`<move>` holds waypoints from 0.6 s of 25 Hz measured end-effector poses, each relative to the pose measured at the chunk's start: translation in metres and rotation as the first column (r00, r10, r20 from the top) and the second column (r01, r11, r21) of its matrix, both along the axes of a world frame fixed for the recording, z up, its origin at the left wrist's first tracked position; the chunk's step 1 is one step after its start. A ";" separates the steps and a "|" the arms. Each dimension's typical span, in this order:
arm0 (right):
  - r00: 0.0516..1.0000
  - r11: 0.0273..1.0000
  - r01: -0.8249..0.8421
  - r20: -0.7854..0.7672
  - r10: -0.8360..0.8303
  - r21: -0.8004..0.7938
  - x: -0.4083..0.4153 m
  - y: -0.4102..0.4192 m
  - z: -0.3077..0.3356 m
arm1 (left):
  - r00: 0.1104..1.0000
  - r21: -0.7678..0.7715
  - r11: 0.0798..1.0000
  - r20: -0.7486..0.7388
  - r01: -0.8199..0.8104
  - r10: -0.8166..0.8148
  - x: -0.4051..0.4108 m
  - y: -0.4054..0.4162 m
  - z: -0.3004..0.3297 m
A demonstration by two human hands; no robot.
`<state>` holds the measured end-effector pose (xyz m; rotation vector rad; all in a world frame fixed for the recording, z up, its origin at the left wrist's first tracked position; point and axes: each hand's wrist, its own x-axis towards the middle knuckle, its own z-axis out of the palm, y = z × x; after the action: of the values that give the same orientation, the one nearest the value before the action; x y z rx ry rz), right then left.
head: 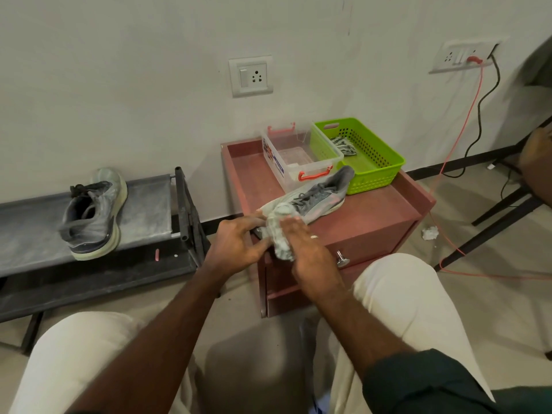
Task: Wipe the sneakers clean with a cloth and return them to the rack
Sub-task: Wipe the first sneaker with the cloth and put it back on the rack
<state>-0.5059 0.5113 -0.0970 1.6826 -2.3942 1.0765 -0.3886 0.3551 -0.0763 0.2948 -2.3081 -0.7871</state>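
A grey sneaker lies on its side on the reddish-brown cabinet, toe toward me. My left hand grips its toe end at the cabinet's front edge. My right hand presses a crumpled pale cloth against the toe. The second grey sneaker stands on the top shelf of the dark rack at the left, heel toward me.
On the cabinet's back stand a clear plastic box with red handles and a green basket holding another cloth. Red and black cables hang from a wall socket at right. Black chair legs and another person's arm are at right.
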 end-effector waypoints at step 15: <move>0.969 0.992 0.074 0.243 -0.048 -0.100 -0.006 -0.012 0.007 | 0.905 -0.409 0.910 0.355 -0.076 0.235 -0.011 0.014 0.003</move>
<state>-0.5122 0.4989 -0.0895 1.5122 -2.4525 1.4481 -0.4000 0.3692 -0.0730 0.4928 -2.7111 -0.1812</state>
